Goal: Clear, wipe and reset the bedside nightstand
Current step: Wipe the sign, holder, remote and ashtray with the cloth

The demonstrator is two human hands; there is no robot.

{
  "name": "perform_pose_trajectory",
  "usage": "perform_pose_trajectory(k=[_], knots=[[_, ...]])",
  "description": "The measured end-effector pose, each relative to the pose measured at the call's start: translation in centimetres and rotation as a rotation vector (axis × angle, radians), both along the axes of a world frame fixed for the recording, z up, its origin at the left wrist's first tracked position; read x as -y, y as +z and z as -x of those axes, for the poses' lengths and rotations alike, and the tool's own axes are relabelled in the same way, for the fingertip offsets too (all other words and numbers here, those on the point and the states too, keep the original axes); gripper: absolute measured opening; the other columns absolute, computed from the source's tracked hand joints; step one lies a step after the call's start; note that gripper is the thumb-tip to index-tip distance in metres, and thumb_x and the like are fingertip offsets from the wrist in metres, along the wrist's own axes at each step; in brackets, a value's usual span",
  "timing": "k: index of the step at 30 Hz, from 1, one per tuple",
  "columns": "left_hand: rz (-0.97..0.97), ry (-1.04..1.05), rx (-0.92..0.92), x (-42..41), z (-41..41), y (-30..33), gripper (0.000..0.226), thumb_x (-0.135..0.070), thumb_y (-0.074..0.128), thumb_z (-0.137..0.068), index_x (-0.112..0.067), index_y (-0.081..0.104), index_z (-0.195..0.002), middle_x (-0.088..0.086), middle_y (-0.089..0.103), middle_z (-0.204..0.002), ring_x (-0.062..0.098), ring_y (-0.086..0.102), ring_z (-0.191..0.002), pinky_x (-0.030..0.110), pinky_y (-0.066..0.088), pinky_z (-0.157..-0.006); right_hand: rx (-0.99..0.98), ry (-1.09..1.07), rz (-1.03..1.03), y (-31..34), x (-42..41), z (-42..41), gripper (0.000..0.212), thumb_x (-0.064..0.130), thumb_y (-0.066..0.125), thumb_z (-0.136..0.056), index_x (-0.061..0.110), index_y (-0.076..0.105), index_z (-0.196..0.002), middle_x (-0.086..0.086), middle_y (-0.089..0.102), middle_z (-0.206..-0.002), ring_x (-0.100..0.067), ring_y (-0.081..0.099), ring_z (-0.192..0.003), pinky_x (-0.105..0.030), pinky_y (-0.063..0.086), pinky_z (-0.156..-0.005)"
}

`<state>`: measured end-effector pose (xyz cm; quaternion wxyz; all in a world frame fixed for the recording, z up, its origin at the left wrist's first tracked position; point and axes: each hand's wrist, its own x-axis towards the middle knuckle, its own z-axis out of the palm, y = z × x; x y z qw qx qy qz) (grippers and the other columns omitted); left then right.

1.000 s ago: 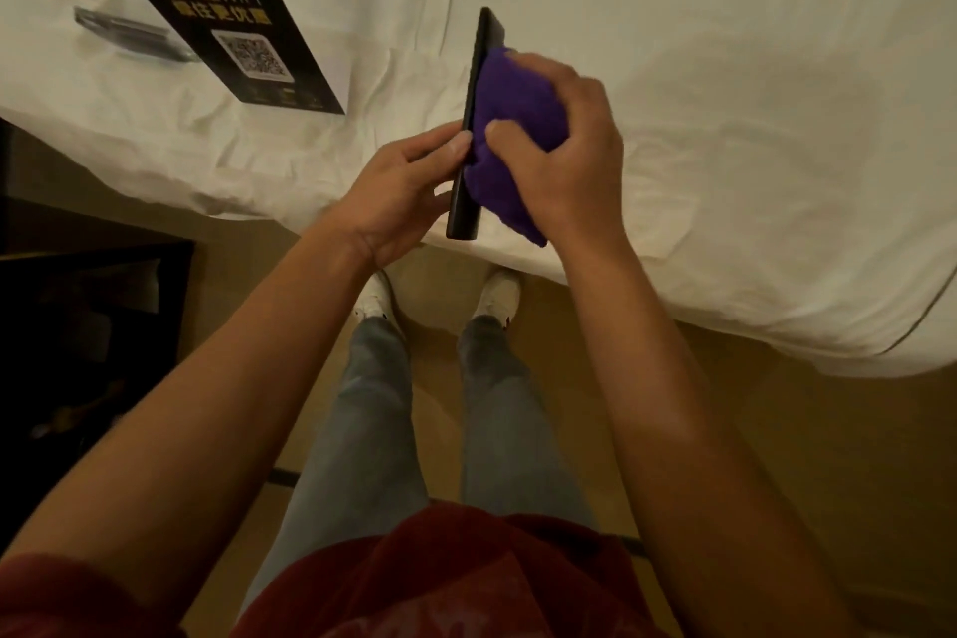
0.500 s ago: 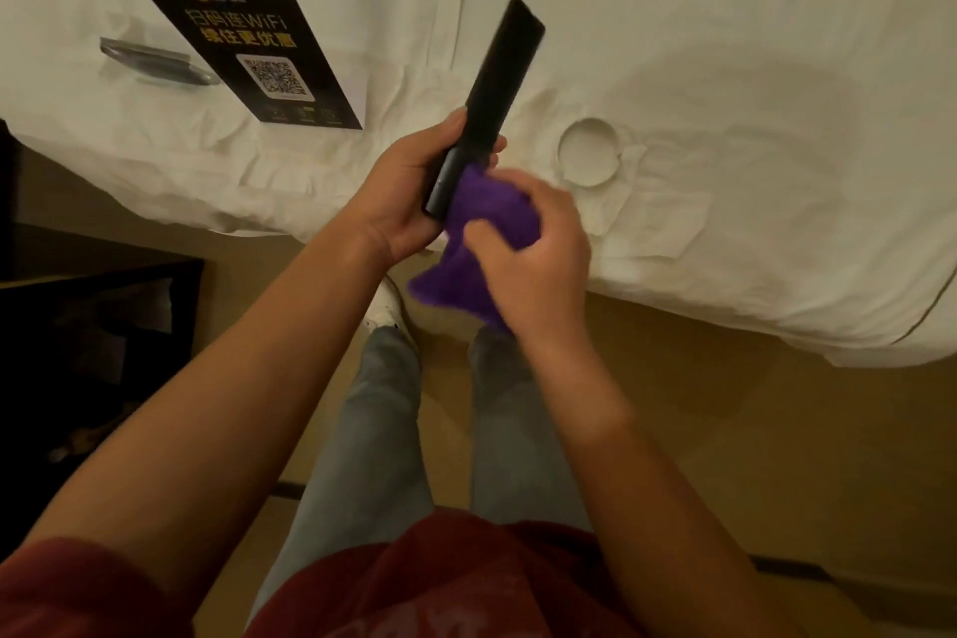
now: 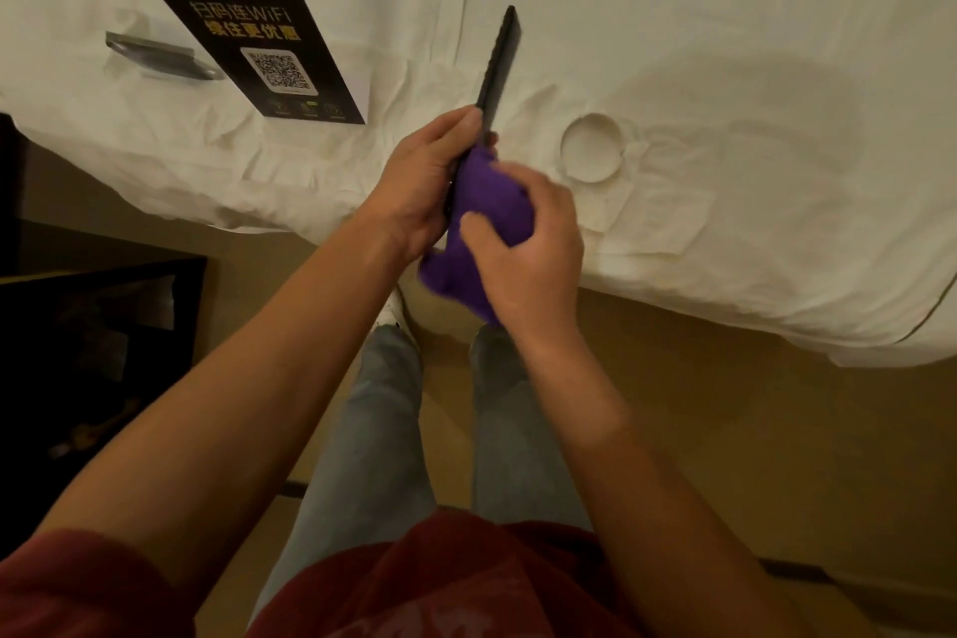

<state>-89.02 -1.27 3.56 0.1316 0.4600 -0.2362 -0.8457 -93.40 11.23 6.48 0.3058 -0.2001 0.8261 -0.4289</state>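
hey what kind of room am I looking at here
Most likely a hotel guest room. A black WiFi QR-code card lies on a bed made up with white sheets, and a dark nightstand stands beside it while someone wipes a black remote with a purple cloth.

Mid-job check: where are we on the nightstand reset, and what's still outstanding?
Clearing looks done: the WiFi card, a clear stand and a white round dish lie on the bed. In hand: the left hand holds the black remote while the right hand rubs the purple cloth on its lower end. Left: the items are not yet back. The nightstand top isn't visible, so its wiping can't be judged.
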Motion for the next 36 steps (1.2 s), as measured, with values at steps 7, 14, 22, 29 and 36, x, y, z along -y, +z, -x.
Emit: perform_pose_trajectory(k=[7, 14, 22, 29, 36], knots=[[0.349, -0.346, 0.241, 0.6, -2.7, -0.9, 0.035, -0.018, 0.073, -0.094, -0.007, 0.058, -0.125, 0.009, 0.073, -0.097, 0.028, 0.077, -0.083, 0.036, 0.062, -0.075, 0.148, -0.116, -0.091, -0.3, -2.3, 4.0, 0.04, 0.03, 0.077, -0.082, 0.042, 0.061, -0.116, 0.013, 0.065, -0.117, -0.005, 0.065, -0.103, -0.038, 0.061, -0.09], [0.634, -0.605, 0.286, -0.5, -2.3, 0.7, 0.028, -0.045, 0.044, -0.107, -0.032, 0.063, -0.124, 0.011, 0.075, -0.091, 0.025, 0.073, -0.068, 0.029, 0.061, -0.061, -0.18, -0.055, -0.018, 0.5, 2.7, 9.8, 0.052, 0.032, 0.076, -0.081, 0.025, 0.06, -0.13, 0.003, 0.058, -0.124, -0.001, 0.06, -0.099, -0.008, 0.05, -0.077], [0.736, -0.417, 0.368, -0.3, 0.2, 1.7, 0.058, -0.055, 0.017, -0.108, -0.038, 0.069, -0.126, 0.003, 0.078, -0.094, 0.011, 0.075, -0.087, 0.028, 0.06, -0.076, -0.177, 0.14, -0.062, -0.5, 2.3, 4.7, 0.063, 0.036, 0.08, -0.078, 0.024, 0.059, -0.136, -0.002, 0.053, -0.127, -0.007, 0.053, -0.103, -0.006, 0.042, -0.078], [0.637, -0.4, 0.425, 0.1, 0.2, -0.2, 0.046, -0.051, 0.045, -0.105, -0.014, 0.073, -0.104, 0.003, 0.07, -0.081, 0.01, 0.065, -0.07, 0.028, 0.055, -0.066, -0.026, 0.352, -0.102, -1.1, -1.4, -0.4, 0.063, 0.038, 0.079, -0.079, 0.028, 0.058, -0.137, 0.001, 0.052, -0.127, -0.016, 0.058, -0.109, -0.034, 0.057, -0.086], [0.57, -0.538, 0.55, 3.1, 1.3, -2.8, 0.034, -0.017, 0.051, -0.1, -0.009, 0.058, -0.132, 0.006, 0.076, -0.101, 0.011, 0.074, -0.083, 0.031, 0.057, -0.075, -0.001, 0.223, -0.159, -2.6, -2.9, 4.8, 0.056, 0.036, 0.078, -0.077, 0.034, 0.061, -0.13, 0.005, 0.057, -0.124, -0.009, 0.057, -0.105, -0.022, 0.05, -0.084]])
